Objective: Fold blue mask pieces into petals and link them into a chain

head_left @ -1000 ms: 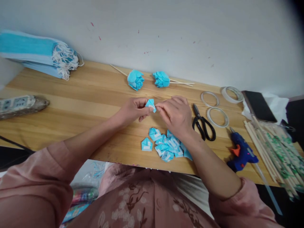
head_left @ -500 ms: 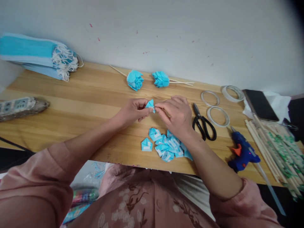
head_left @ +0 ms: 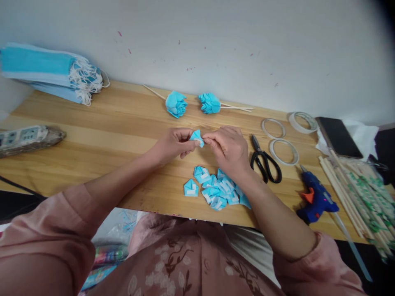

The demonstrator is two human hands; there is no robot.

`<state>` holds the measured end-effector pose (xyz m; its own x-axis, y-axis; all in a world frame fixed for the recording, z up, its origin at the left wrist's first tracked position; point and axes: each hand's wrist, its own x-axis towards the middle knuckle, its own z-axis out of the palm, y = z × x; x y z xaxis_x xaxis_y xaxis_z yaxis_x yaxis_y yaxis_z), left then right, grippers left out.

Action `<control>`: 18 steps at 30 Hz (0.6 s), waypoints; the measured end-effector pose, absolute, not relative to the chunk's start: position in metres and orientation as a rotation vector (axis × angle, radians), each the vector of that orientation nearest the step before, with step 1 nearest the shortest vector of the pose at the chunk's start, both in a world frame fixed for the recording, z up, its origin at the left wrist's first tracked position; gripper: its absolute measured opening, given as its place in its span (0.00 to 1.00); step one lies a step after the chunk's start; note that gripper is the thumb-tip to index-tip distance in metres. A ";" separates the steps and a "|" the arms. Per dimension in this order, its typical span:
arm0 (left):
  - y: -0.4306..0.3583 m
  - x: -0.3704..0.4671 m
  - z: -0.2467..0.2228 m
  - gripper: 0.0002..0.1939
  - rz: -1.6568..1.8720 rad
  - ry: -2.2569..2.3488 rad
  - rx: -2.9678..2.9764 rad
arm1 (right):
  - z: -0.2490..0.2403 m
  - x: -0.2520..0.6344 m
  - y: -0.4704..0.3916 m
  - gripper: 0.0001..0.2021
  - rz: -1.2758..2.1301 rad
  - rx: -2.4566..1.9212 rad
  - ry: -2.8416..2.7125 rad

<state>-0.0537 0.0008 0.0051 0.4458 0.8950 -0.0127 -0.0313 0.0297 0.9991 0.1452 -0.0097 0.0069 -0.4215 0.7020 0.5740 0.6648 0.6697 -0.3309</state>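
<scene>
The person's left hand (head_left: 179,144) grasps a small light-blue folded piece with a white patch (head_left: 196,138) between thumb and fingers, above the middle of the wooden tabletop (head_left: 123,123). The thumb and forefinger of the right hand (head_left: 226,148) are pinched together at the piece's right edge; whether they grip that edge cannot be told.

Nearer the table's front edge lies a heap of light-blue pentagonal folded pieces with white strips (head_left: 216,191), partly hidden by the right wrist and forearm. One separate blue pentagon (head_left: 191,188) lies just left of the heap. A broad stretch of wood spans from the left forearm to the white-topped power strip (head_left: 26,135), which the left picture border cuts off. Along the wall-side edge rest two light-blue folded flowers on thin pale sticks (head_left: 176,104) and the stack of blue face masks with white ear loops (head_left: 46,65).

Right of the right hand are black-handled scissors (head_left: 262,158), rolls of pale tape (head_left: 284,152), and a blue glue gun with an orange trigger (head_left: 316,197), its translucent stick reaching past the front edge. Beyond it, green-printed packaging (head_left: 367,193) partly covers wooden sticks, its print too blurred to read. Colourful packages (head_left: 108,255) below the table are partly hidden by the left sleeve.
</scene>
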 end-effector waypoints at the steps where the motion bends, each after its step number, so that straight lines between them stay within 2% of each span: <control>1: 0.001 -0.054 0.005 0.18 0.868 0.849 1.346 | 0.007 0.145 -0.010 0.14 0.065 -1.048 -2.180; 12: 0.000 -0.053 0.008 0.18 0.866 0.841 1.317 | 0.011 0.143 -0.013 0.10 -0.005 -1.071 -2.186; 18: 0.001 -0.054 0.007 0.15 0.855 0.875 1.314 | 0.010 0.152 -0.005 0.09 -0.011 -1.156 -2.103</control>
